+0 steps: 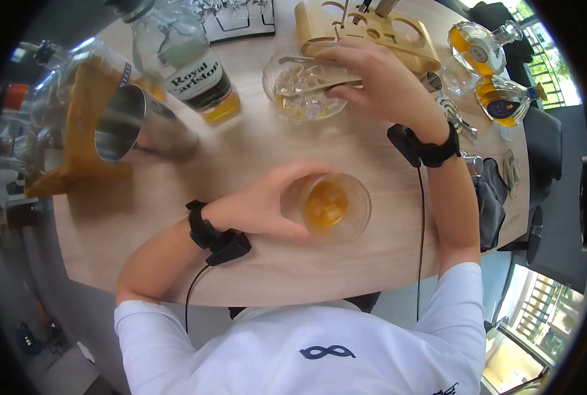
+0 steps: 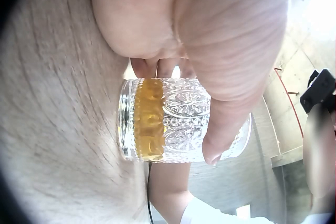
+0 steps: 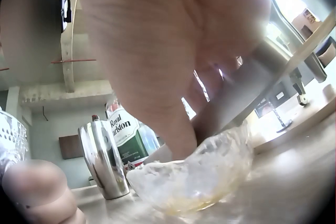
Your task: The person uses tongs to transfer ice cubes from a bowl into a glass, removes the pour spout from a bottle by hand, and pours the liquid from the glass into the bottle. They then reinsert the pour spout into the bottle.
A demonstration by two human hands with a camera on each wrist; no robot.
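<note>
My left hand holds a clear patterned glass, thumb on one side and fingers on the other. The glass stands upright on the table; in the left wrist view, amber liquid fills its lower part, with ice cubes in it. Over a clear glass bowl of ice, my right hand grips metal tongs between thumb and fingers. The tongs' arms are spread, their tips over the ice. In the right wrist view, the hand hides part of the tongs.
Left of the bowl stand a Royal-labelled bottle, a metal shaker cup and a wooden stand. Behind the bowl is a wooden bar-tool holder. Two amber-filled decanters stand at the right, near a dark cloth.
</note>
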